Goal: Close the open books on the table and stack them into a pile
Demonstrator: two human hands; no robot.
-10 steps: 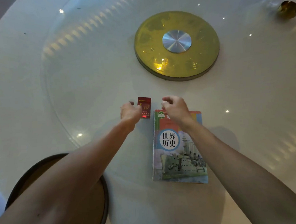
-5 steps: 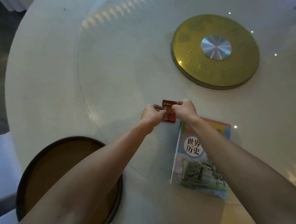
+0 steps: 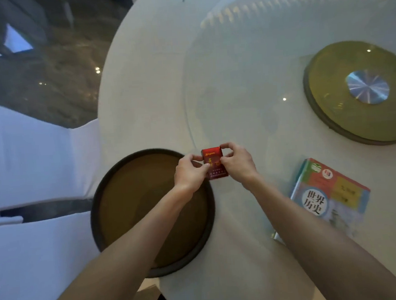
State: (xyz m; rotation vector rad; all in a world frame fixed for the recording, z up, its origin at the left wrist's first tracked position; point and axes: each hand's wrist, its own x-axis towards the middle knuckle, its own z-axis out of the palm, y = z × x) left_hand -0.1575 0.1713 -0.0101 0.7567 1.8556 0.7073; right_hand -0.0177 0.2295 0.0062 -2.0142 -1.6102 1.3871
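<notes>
Red and small, the booklet with gold lettering (image 3: 214, 164) is pinched between my left hand (image 3: 189, 172) and right hand (image 3: 237, 163), both sets of fingers clamped on its edges above the white round table (image 3: 155, 87). I see the closed colourful textbook (image 3: 329, 197) lying flat to the right, partly under my right forearm. A round brown tray (image 3: 130, 201) sits beneath my left wrist.
</notes>
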